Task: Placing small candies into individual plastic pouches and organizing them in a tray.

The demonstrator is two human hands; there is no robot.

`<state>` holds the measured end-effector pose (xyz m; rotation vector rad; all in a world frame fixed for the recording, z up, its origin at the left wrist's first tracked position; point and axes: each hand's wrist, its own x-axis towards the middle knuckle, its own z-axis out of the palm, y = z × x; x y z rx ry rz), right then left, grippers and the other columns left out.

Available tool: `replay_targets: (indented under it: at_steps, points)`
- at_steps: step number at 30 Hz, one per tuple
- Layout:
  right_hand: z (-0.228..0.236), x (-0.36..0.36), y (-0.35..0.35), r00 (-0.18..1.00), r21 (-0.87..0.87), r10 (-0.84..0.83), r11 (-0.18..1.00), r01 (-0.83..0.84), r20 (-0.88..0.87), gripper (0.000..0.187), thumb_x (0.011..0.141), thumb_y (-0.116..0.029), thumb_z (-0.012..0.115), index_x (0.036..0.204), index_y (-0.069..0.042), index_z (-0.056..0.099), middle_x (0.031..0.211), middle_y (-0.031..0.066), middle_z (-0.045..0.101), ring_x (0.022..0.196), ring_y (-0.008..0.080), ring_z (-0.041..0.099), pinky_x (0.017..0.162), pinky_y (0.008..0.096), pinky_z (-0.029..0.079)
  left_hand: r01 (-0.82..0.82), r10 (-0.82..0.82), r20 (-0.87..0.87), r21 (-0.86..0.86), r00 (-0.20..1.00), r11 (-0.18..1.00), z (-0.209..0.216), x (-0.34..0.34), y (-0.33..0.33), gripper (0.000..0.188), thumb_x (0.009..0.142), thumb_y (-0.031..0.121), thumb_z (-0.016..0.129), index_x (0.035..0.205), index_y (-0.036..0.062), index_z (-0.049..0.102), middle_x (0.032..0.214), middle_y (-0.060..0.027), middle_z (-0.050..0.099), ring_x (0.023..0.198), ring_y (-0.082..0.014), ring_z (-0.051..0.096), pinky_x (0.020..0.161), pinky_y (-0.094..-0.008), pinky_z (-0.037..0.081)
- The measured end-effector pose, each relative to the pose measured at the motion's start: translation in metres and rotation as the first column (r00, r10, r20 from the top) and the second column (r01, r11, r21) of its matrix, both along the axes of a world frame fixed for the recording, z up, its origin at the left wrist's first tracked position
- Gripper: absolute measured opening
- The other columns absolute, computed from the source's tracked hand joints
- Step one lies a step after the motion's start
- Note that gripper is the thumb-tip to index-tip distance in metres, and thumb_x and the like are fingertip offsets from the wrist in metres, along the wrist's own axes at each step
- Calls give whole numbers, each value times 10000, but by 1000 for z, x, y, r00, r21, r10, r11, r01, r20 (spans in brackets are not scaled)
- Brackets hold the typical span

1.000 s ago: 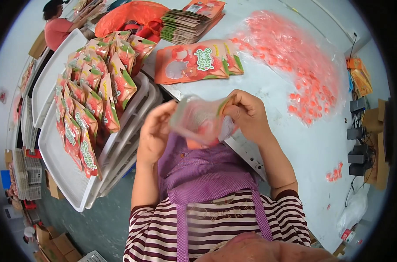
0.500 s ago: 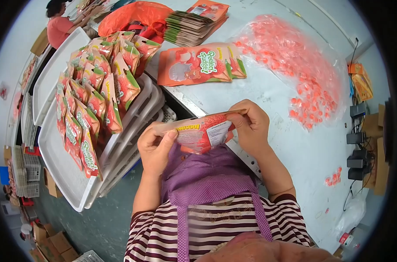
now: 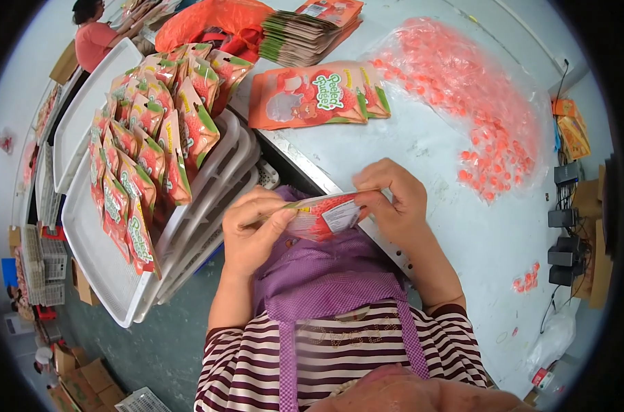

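Note:
A red and white snack pouch [image 3: 323, 215] is held flat between both hands over my purple apron. My left hand [image 3: 253, 230] pinches its left end along the top edge. At its right end, my right hand [image 3: 389, 199] grips the top edge with thumb and fingers. Several filled pouches [image 3: 147, 147] of the same kind stand in rows on a white tray [image 3: 102, 278] to my left. More pouches [image 3: 312, 96] lie flat on the pale table [image 3: 463, 233] ahead.
A clear bag of pink candies [image 3: 477, 103] is spread at the table's right. A stack of empty pouches [image 3: 301, 34] and an orange bag [image 3: 202, 17] lie at the back. Another person [image 3: 92, 34] stands far left. Chargers and cables [image 3: 566, 220] sit by the right edge.
The pouch, held open and upright a second ago, has been turned flat and its top edge drawn straight between both hands; the hands moved slightly lower and apart.

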<state>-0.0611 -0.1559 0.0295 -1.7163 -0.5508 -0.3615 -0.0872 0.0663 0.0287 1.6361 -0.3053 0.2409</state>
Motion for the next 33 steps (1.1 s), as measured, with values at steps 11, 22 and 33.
replay_targets:
  at_steps: [11,22,33]
  points:
    - [46,-18,-6,972,-504,137,864,-23,191,235,638,-133,729,849,-109,627,774,-15,591,734,166,555,883,406,388,-174,-147,526,512,837,841,42,-20,-3,248,595,136,747,796,21,659,667,-44,549,595,-194,522,514,-306,403]
    - [28,-22,4,953,-555,198,831,-40,228,211,614,-22,671,810,-96,649,686,-3,496,598,168,518,829,388,426,-52,-225,394,582,891,812,36,-26,-8,318,567,105,754,863,34,666,709,-39,547,618,-192,517,518,-306,404]
    - [27,-22,17,945,-643,174,765,48,276,166,653,-56,658,814,-82,628,665,3,511,599,159,514,906,442,404,-5,-154,307,460,939,888,16,-21,-6,327,572,-13,731,891,27,672,720,-62,567,628,-198,530,548,-291,421]
